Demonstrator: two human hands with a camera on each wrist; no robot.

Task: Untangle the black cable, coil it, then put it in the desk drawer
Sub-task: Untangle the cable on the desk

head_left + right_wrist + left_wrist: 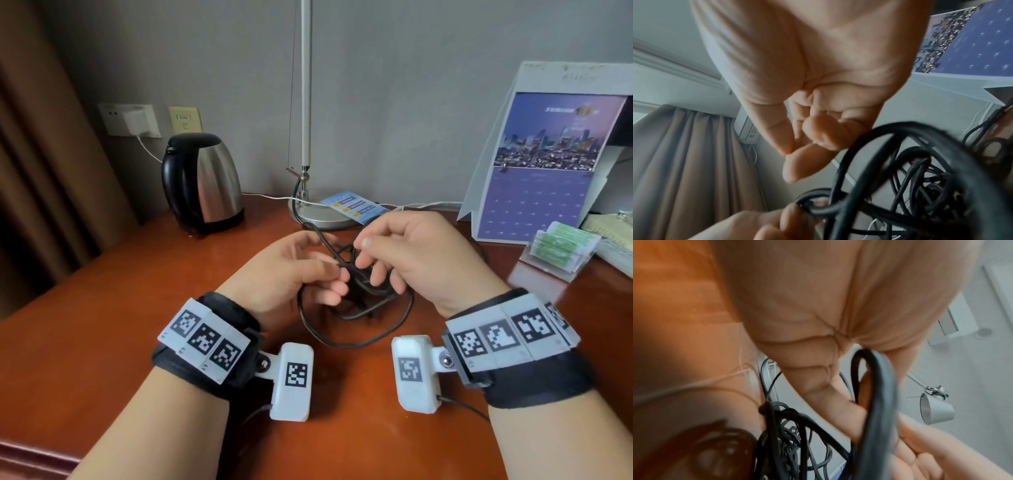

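Two hands work at one tangled black cable (pixel 356 291) above a reddish-brown wooden desk (pixel 102 325). The left hand (pixel 291 274), palm turned inward, pinches a strand between thumb and fingertips at the knot's left edge; in the left wrist view a loop of the cable (pixel 879 386) runs along that hand's curled fingers (pixel 818 386). The right hand (pixel 411 253) hovers just across from it with its fingers curled, and strands hang over its lower fingers (pixel 380 274); in the right wrist view a thick loop (pixel 900 146) crosses just beside the bent fingertips (pixel 822 133), so it holds the cable loosely rather than clamping it. The two hands are nearly touching over the knot. The cable is a bunched mass lifted between the hands, with one wide loop (pixel 349 339) lying on the desk toward the person.

Each wrist carries one black strap fitted with white marker blocks, the left wristband (pixel 205 335) and the right wristband (pixel 513 335), and one white camera pod hangs from each.

Behind the hands stands one desk lamp (pixel 305 102) on a round silver base, with one blue leaflet (pixel 356 207) leaning on that base. One steel-and-black electric kettle (pixel 202 181) sits at the back left, near one white wall socket panel with a charger (pixel 132 120) plugged in. One standing calendar (pixel 548 154) with a city skyline picture is at the back right, and one clear holder of green packets (pixel 558 246) lies near it.
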